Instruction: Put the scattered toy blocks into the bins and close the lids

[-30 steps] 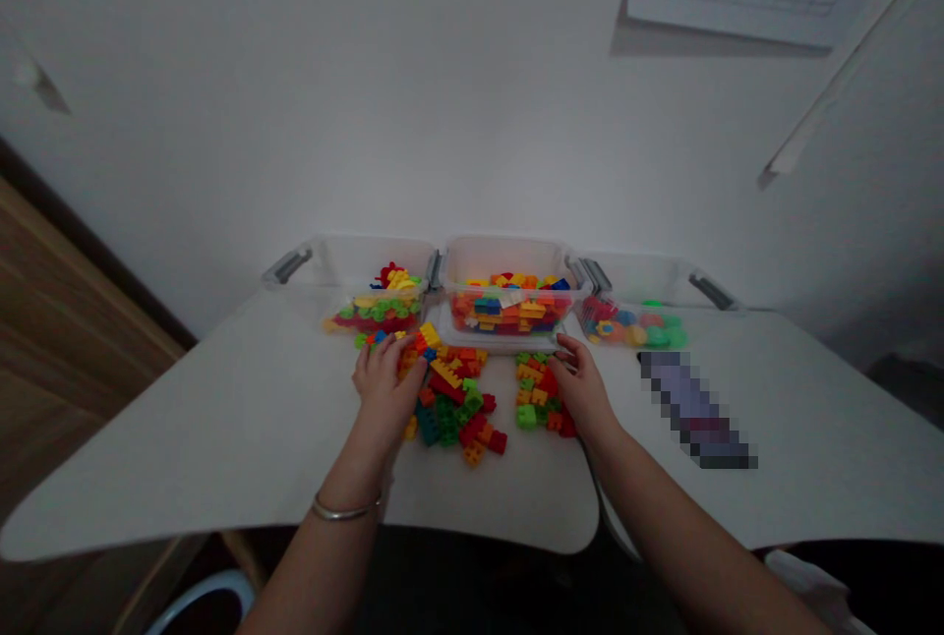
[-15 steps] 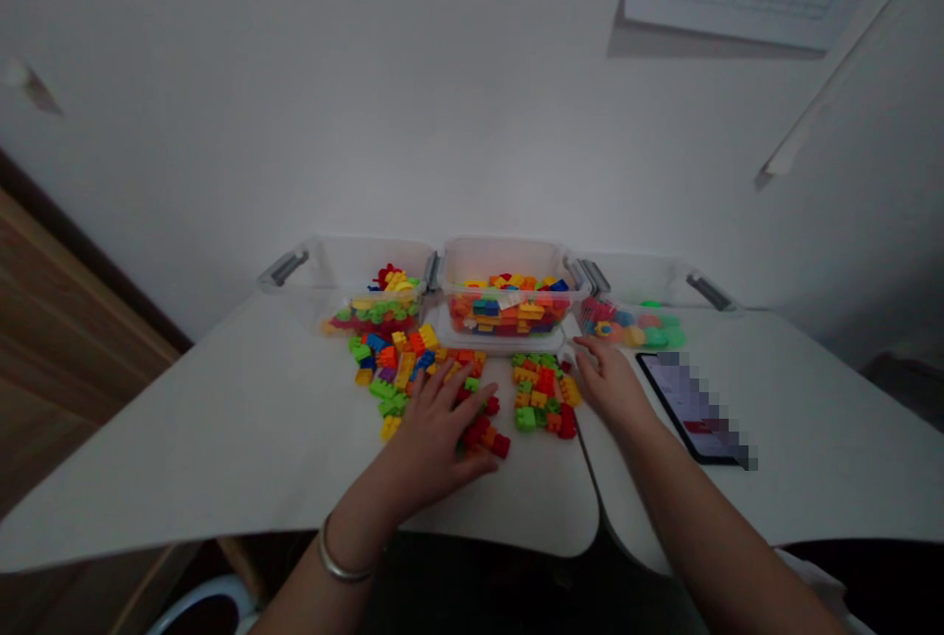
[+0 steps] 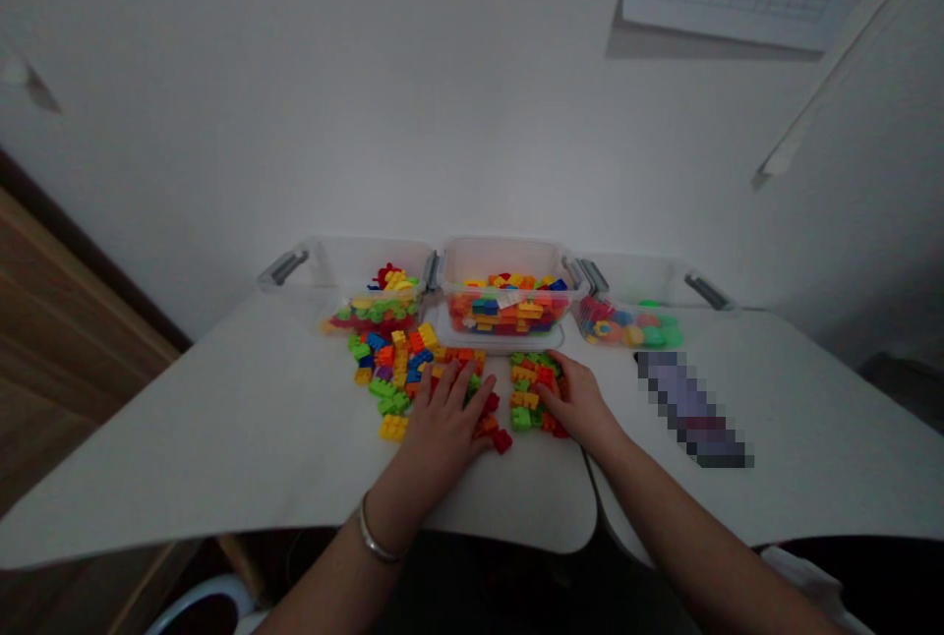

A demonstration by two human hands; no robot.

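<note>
We judge the loose building bricks (image 3: 390,365) on the worktop (image 3: 221,438) light, rigid and slick, best pinched across 2 flat sides. Our left hand (image 3: 442,419) lies flat on them, fingers (image 3: 461,384) spread and released. A smaller brick cluster (image 3: 525,389) sits just right of it. Our right hand (image 3: 579,404) curls over its edge; whether it grips a brick we cannot tell.

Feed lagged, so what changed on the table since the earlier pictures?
The left hand slid from the far bricks toward the near edge and lies flat on the left pile, now spread wider. The right hand rests on the right pile again. The bins and phone stayed put.
</note>
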